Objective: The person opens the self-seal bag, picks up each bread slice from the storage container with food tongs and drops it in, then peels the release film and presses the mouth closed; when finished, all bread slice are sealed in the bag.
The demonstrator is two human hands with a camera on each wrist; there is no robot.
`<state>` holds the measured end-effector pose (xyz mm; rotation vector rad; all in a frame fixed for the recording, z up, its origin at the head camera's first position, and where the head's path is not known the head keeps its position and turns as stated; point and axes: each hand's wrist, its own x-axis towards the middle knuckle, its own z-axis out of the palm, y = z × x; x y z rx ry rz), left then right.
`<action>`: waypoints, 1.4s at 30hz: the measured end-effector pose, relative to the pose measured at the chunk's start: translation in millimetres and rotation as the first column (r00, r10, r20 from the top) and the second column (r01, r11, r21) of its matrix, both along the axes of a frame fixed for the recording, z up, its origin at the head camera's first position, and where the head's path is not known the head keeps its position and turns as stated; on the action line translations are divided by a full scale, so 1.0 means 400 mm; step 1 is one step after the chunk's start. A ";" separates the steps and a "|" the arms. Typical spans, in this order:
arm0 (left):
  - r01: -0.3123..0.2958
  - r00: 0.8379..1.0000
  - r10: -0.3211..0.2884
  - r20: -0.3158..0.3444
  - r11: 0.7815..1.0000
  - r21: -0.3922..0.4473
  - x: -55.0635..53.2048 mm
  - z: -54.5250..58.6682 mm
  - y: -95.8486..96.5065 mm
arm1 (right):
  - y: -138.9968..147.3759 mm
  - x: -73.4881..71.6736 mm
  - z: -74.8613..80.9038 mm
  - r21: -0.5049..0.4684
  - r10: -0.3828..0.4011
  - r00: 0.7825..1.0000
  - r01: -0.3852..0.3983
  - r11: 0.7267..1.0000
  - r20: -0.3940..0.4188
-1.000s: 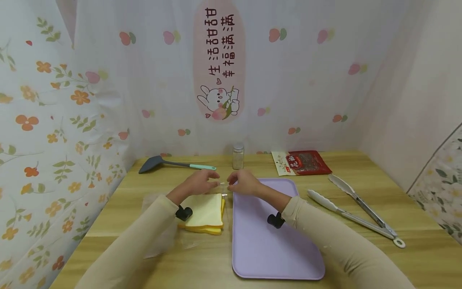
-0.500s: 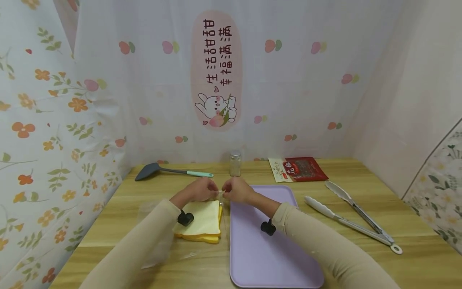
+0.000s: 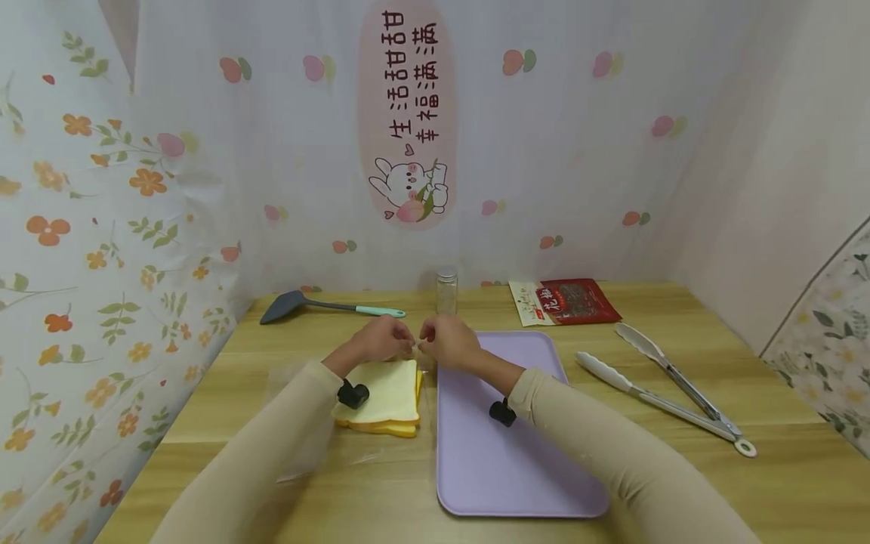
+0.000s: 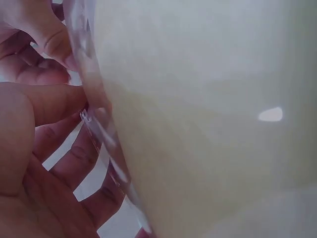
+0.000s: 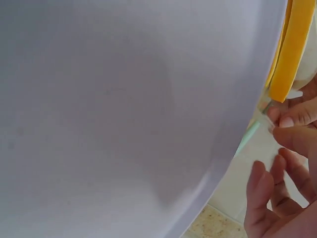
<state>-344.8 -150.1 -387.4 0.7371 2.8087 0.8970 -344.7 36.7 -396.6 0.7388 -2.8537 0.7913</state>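
Stacked bread slices, pale with yellow-orange crusts, lie on the table left of the lilac tray. Clear plastic film lies around them; in the left wrist view, the plastic shows a folded, shiny edge. My left hand, beyond the bread, pinches that edge between thumb and fingers. Fingertips nearly meeting it, my right hand is over the tray's far left corner. In the right wrist view, the right hand pinches with thumb and forefinger, the other fingers loosely bent. The pinched bit itself is mostly hidden.
A grey spatula with a mint handle lies at the back left. Behind the hands stands a small glass jar. A red-and-white spice packet and open metal tongs lie to the right. Printed curtains border the table.
My hands have drawn together, from a visible gap with clear film between them to fingertips almost touching. The bread and tray stay put; the head view tilts slightly.
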 end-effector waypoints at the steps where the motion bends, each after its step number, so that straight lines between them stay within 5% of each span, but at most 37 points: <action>1: -0.001 1.000 0.001 -0.003 1.000 0.007 -0.006 0.006 0.001 | 0.001 -0.006 0.007 -0.002 -0.007 1.000 0.007 1.000 -0.020; 6: -0.029 1.000 0.029 0.005 0.999 0.016 -0.017 0.026 -0.001 | 0.000 -0.018 0.029 -0.043 0.013 0.998 -0.016 0.999 -0.067; 12: -0.017 0.999 0.016 0.048 0.999 0.030 -0.005 0.001 -0.002 | -0.004 -0.005 -0.004 -0.001 0.043 0.999 -0.043 0.999 -0.013; 21: 0.008 1.000 -0.008 0.000 0.996 0.083 -0.048 0.022 0.026 | 0.017 -0.037 0.019 -0.043 0.012 0.999 -0.014 0.999 -0.046; 30: 0.005 0.999 -0.011 0.047 0.993 0.114 0.007 -0.002 -0.006 | -0.005 -0.003 -0.011 -0.104 0.079 0.995 -0.072 0.992 0.062; 42: 0.043 0.999 -0.041 -0.013 0.992 0.121 0.008 -0.004 -0.002 | 0.005 -0.017 -0.018 -0.136 0.158 0.985 -0.148 0.980 0.067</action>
